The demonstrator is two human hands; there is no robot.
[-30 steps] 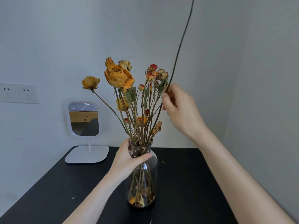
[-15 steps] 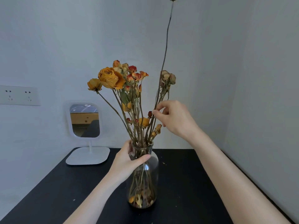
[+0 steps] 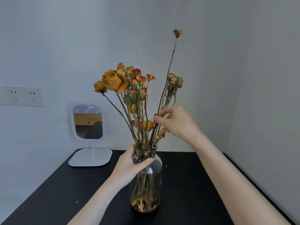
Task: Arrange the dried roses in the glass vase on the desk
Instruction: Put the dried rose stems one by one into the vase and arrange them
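A clear glass vase stands on the black desk, filled with dried roses in orange, red and pale tones. My left hand wraps around the vase's neck. My right hand pinches a long thin stem just above the vase mouth. That stem rises well above the bunch and ends in a small dried bud. Its lower end sits among the other stems inside the vase. Fallen petals lie at the vase bottom.
A white standing mirror sits at the desk's back left corner. A wall socket plate is on the left wall. Walls close in behind and to the right of the desk. A few dry crumbs lie beside the vase.
My right hand has lowered the long stem down into the vase, so its bud has come into view. The hand slid down toward the vase mouth. My left hand kept hold of the neck.
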